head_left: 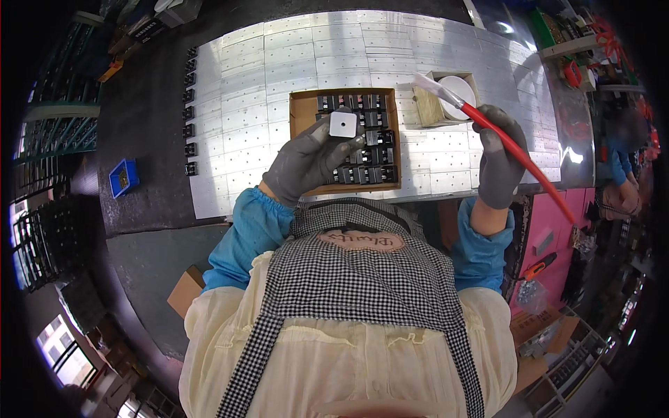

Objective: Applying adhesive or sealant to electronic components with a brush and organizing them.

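My left hand (301,166), in a grey glove, is closed on a small square white-faced part (343,125) with a dark hole in its middle. It holds the part above a shallow cardboard tray (302,111) in which several small black parts (380,137) stand in rows. To the right, my gloved right hand (500,164) grips the red handle of a paintbrush (516,146). The brush's pale bristles point left, over the edge of a small open box (430,111) with a round white tub (457,96) in it.
Pale perforated sheets (244,139) cover much of the dark table. A column of black parts (189,130) lines their left edge, with a blue bin (124,177) beyond. At right, an orange-and-black cutter (538,267) lies on a pink surface; another person's arm (622,171) shows farther out.
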